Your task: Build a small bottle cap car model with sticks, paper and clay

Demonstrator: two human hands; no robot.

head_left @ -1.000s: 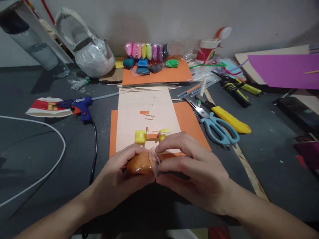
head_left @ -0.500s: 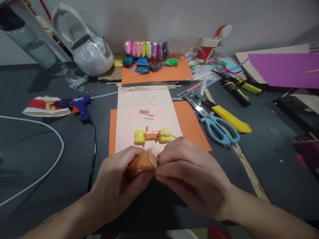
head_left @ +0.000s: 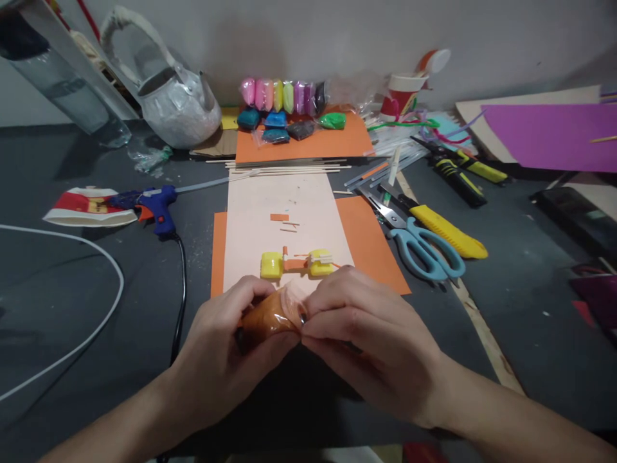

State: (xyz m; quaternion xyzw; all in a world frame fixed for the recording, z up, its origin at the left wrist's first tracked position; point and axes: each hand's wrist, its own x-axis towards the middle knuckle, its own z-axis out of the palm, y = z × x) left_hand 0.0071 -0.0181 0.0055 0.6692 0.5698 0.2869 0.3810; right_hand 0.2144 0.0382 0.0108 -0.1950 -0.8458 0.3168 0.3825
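Observation:
My left hand (head_left: 226, 350) is wrapped round a packet of orange-brown modelling clay (head_left: 267, 321) in shiny clear wrap. The fingers of my right hand (head_left: 371, 341) pinch the packet's gathered clear end, and the fingertips of both hands nearly meet there. Just beyond them, on a pale paper sheet (head_left: 284, 193), lies a small model of two yellow blocks (head_left: 271, 264) joined by an orange strip (head_left: 295, 264). Thin pale sticks rest on its right block. Farther up the sheet are an orange scrap (head_left: 279, 217) and short stick pieces (head_left: 290, 226).
At left lies a blue glue gun (head_left: 161, 206) with its cord. Blue-handled scissors (head_left: 424, 251), a yellow utility knife (head_left: 448, 231) and pliers (head_left: 457, 177) are at right. Behind stand several clay packets (head_left: 274, 96), a silver kettle (head_left: 178, 109) and a paper cup (head_left: 402, 93).
The clay packet has turned slightly in my left hand, showing more of its shiny side. My left fingers have risen a little; my right hand stays pinched at the wrapper end.

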